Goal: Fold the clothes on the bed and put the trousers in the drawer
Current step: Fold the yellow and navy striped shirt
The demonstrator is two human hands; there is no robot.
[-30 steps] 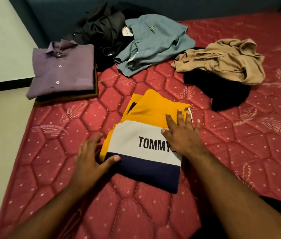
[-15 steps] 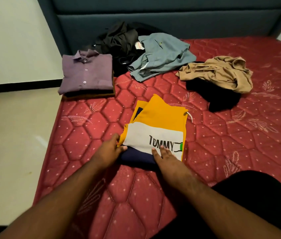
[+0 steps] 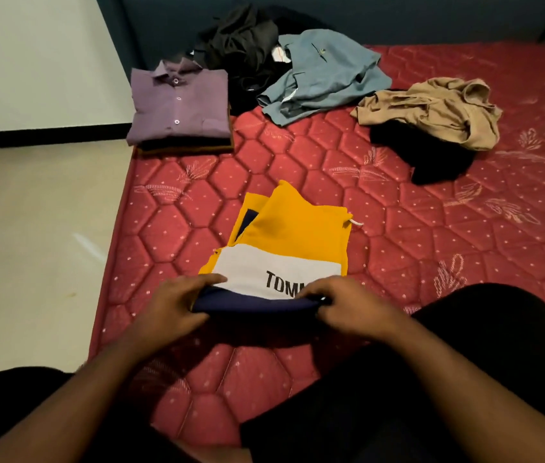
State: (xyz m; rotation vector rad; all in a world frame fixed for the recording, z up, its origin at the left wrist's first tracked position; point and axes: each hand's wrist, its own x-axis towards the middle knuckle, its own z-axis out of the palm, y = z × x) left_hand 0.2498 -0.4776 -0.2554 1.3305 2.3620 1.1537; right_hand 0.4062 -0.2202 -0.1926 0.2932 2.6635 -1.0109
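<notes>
Now both hands (image 3: pixel 177 304) grip shirt (image 3: pixel 284 248) hem; lifted.

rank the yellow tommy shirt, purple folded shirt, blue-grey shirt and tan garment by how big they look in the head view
1. yellow Tommy shirt, though it lies nearest the camera
2. blue-grey shirt
3. purple folded shirt and tan garment: look alike, not ranked

A pale tiled floor (image 3: pixel 30 228) runs along the left side of the mattress, glossy enough to catch a streak of light. A black skirting strip (image 3: pixel 47 137) divides it from the off-white wall (image 3: pixel 30 55) behind. At the far end stands a dark teal padded headboard (image 3: pixel 431 18), its corner post meeting the wall
</notes>
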